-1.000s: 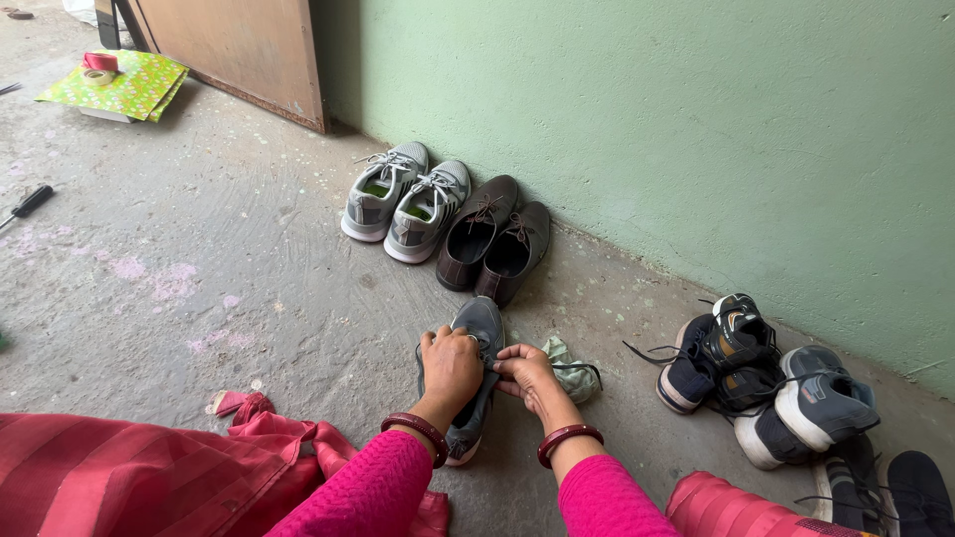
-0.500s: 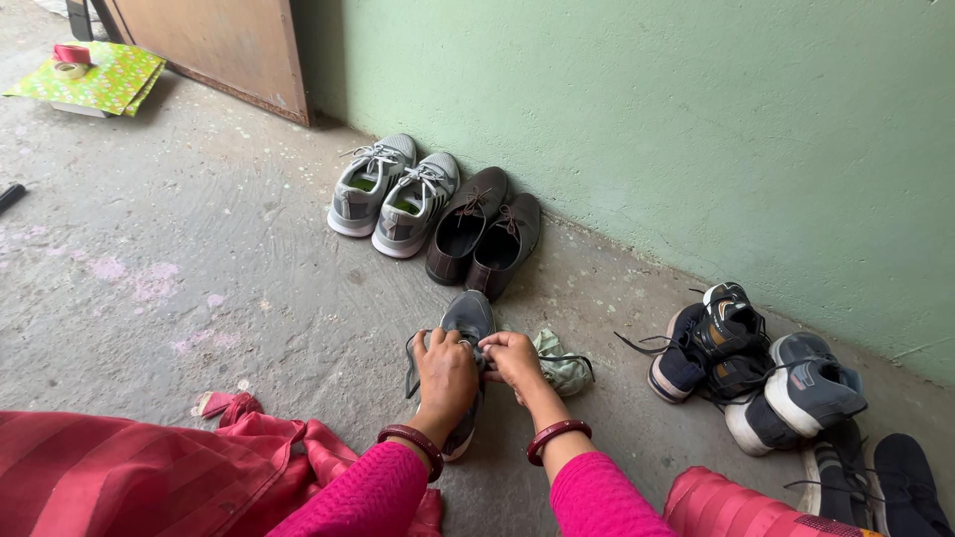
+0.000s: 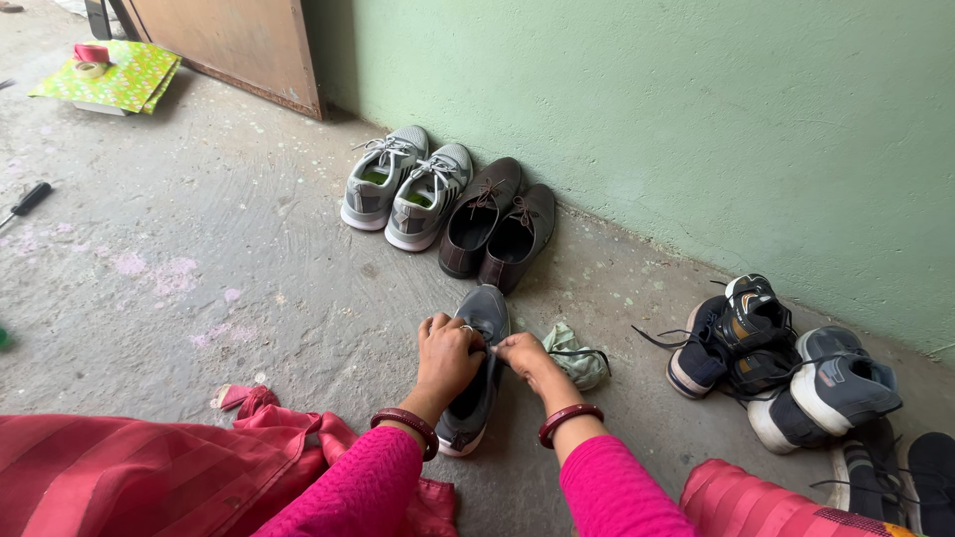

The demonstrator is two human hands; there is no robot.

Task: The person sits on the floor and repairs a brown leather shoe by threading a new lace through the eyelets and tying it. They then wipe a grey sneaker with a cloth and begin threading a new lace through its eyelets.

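A dark grey sneaker (image 3: 484,310) lies on the concrete floor in front of me, toe pointing toward the green wall. My left hand (image 3: 447,356) rests on top of it at the lacing, fingers curled over the upper. My right hand (image 3: 527,358) pinches at the same spot from the right side. A black lace (image 3: 589,351) trails off to the right over a crumpled pale green cloth (image 3: 575,356) lying beside the shoe. Both wrists wear dark red bangles, and my sleeves are bright pink.
A pair of light grey sneakers (image 3: 406,184) and a pair of dark brown lace-up shoes (image 3: 497,229) stand along the wall. A heap of dark sneakers (image 3: 786,363) lies at right. A screwdriver (image 3: 28,202), yellow-green paper with tape rolls (image 3: 109,78) and a wooden board (image 3: 239,45) are at left.
Both hands have stayed on the grey sneaker with small finger movements at the laces. The camera view has shifted slightly.
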